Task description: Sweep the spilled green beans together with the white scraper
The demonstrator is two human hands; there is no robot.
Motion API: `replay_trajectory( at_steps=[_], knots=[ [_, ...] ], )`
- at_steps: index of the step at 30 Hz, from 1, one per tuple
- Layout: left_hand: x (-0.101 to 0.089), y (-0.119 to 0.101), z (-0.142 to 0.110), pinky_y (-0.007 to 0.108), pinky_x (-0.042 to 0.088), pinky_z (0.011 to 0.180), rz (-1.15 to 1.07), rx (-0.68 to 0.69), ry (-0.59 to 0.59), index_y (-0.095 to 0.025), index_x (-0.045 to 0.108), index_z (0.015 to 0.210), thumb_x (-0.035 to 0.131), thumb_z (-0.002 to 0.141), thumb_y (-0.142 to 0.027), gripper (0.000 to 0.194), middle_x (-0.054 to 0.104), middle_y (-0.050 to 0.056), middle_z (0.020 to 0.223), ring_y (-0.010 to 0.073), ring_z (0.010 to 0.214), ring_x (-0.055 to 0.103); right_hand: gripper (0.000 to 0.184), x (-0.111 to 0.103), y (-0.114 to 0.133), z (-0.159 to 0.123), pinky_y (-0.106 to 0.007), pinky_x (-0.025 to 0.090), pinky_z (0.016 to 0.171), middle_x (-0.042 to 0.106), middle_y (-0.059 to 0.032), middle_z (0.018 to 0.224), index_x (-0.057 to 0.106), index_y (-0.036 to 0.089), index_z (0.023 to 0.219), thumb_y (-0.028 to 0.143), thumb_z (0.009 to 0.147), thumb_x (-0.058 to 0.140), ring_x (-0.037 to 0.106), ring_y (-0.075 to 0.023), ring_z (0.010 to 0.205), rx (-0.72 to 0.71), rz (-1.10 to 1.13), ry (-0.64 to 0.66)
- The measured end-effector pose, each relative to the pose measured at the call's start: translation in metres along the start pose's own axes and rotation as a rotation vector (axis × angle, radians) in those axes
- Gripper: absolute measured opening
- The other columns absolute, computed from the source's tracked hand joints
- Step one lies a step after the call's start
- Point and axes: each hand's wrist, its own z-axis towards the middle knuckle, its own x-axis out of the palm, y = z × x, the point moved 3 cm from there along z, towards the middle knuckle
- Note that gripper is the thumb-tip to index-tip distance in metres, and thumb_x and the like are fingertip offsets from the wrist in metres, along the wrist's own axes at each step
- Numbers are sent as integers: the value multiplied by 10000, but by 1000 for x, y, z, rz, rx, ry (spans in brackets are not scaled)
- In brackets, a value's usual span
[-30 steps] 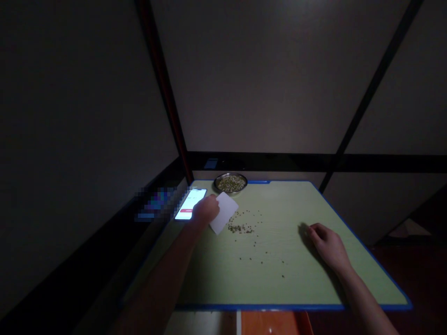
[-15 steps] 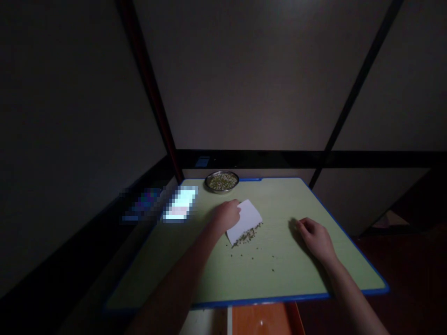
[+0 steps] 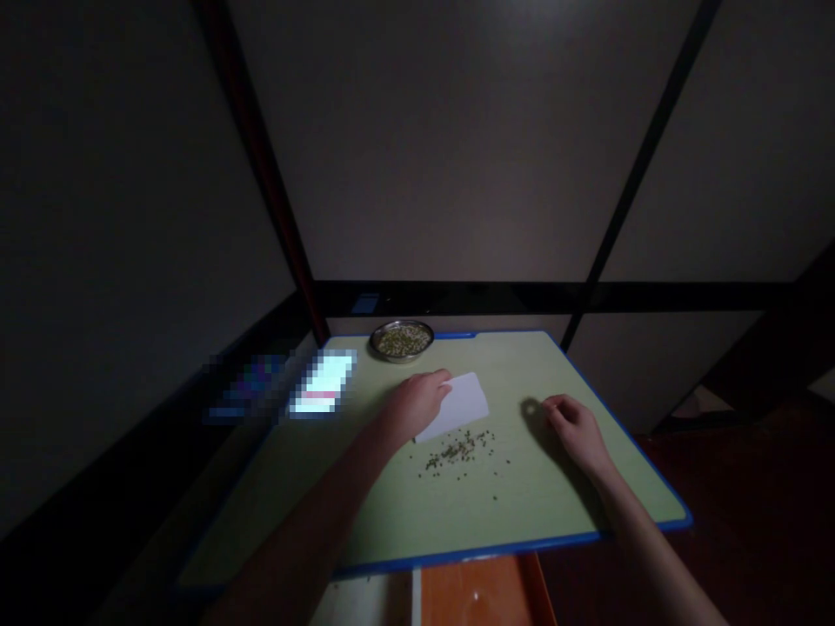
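My left hand (image 3: 418, 403) is closed on the left end of a white paper card (image 3: 464, 404), tilted just above the green tabletop. In front of the card lies a loose scatter of small dark seeds or grains (image 3: 457, 450); their exact kind is too small to tell. To the right, my right hand (image 3: 577, 430) hovers over the table with fingers curled and thumb and fingertips together. Whatever may be between them is hidden. Behind my left hand, a round metal dish (image 3: 402, 341) holds many green and pale grains.
The green table (image 3: 515, 356) has a blue rim and stands against a panelled wall (image 3: 450, 174). A bright blurred-out screen (image 3: 324, 382) is at its left edge. Below the front edge shows an orange surface, perhaps a drawer (image 3: 479, 596).
The card has lifted back from the seeds, which now lie more spread out towards me. My right hand has come up slightly, its fingertips closer together. The view has shifted a little.
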Motion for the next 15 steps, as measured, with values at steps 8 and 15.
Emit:
replay_trajectory(
  at_steps=[8, 15],
  knots=[
    [-12, -16, -11, 284, 424, 907, -149, 229, 41, -242, 626, 1164, 380, 899, -176, 368, 652, 59, 1082, 182, 1004, 575, 321, 16, 126, 6, -335, 476, 744, 652, -66, 994, 626, 218, 1121, 337, 824, 592, 587, -187, 828, -403, -116, 184],
    [-27, -15, -22, 298, 445, 900, -280, 308, -169, -200, 643, 1037, 478, 865, -151, 243, 684, 46, 1046, 178, 994, 602, 166, 40, 145, -1, -296, 440, 733, 635, -51, 875, 693, 212, 969, 247, 855, 579, 577, -173, 806, -500, -302, 276]
  ],
)
